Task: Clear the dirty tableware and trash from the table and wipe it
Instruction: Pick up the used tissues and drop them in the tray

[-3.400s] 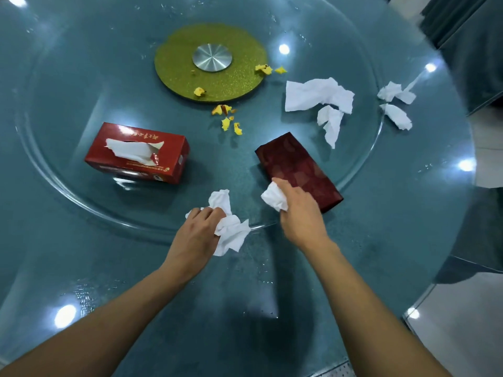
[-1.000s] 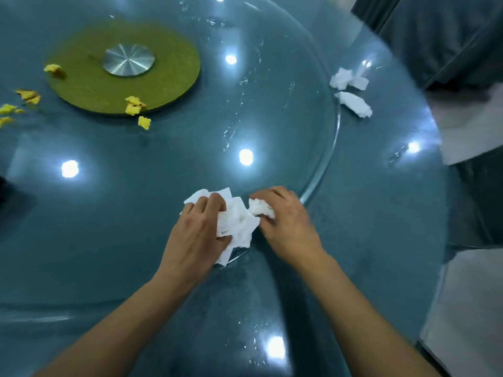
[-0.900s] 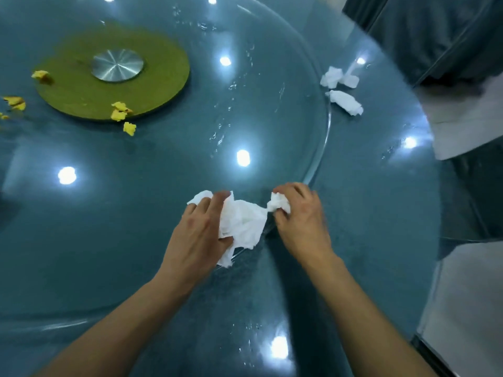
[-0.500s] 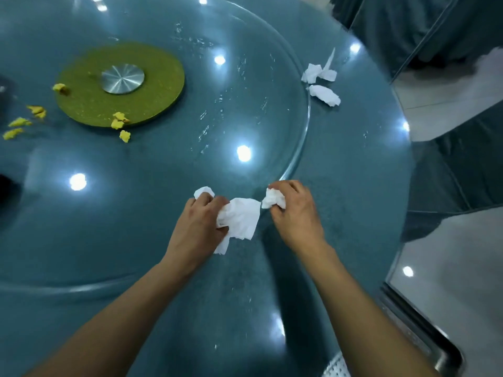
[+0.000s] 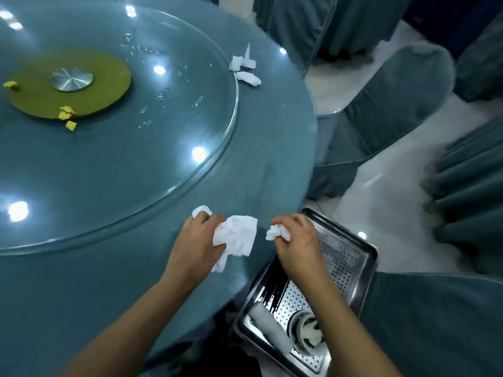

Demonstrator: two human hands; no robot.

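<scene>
My left hand (image 5: 194, 247) grips a large crumpled white tissue (image 5: 238, 238) over the near right part of the round teal table (image 5: 272, 172). A smaller tissue wad (image 5: 276, 232) is pinched in my right hand (image 5: 295, 240), which hovers at the table's edge above a perforated steel tray (image 5: 353, 257). Inside the tray lie dark chopsticks (image 5: 270, 291), a white roll (image 5: 270, 326) and a small cup (image 5: 310, 330). More crumpled tissues (image 5: 245, 69) lie at the far right rim. Yellow scraps (image 5: 66, 117) sit by the green-gold turntable hub (image 5: 68, 83).
A glass lazy Susan (image 5: 223, 131) covers most of the table. Chairs in teal covers (image 5: 386, 110) stand around the right side, and one chair cover (image 5: 435, 322) is close beside the tray. The floor (image 5: 386, 197) is pale and glossy.
My view and both hands have swung right, from the lazy Susan's rim to the table's edge. The steel tray has come into sight under my right hand. The hands have moved apart.
</scene>
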